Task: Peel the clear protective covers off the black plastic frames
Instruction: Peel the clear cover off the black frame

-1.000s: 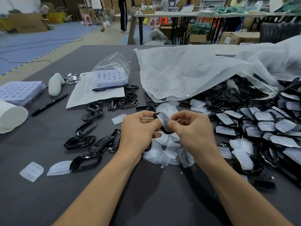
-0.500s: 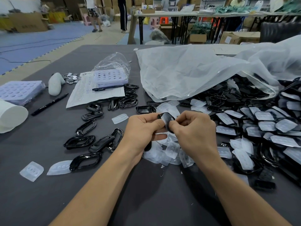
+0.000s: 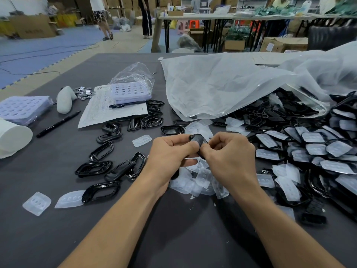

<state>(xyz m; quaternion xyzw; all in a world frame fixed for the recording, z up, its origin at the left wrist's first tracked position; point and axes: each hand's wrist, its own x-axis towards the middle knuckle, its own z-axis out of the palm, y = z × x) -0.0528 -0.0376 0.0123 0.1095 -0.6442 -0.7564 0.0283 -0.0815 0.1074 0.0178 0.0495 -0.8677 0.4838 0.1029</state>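
Head view: one black frame (image 3: 198, 139) is pinched between the curled fingers of the left hand (image 3: 170, 151) and right hand (image 3: 229, 153), held over a heap of peeled covers (image 3: 201, 180) around the middle of the tabletop (image 3: 58, 238).

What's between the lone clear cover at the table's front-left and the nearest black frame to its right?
In the head view, a second clear cover lies between the lone cover and the black frame, its right end meeting the frame.
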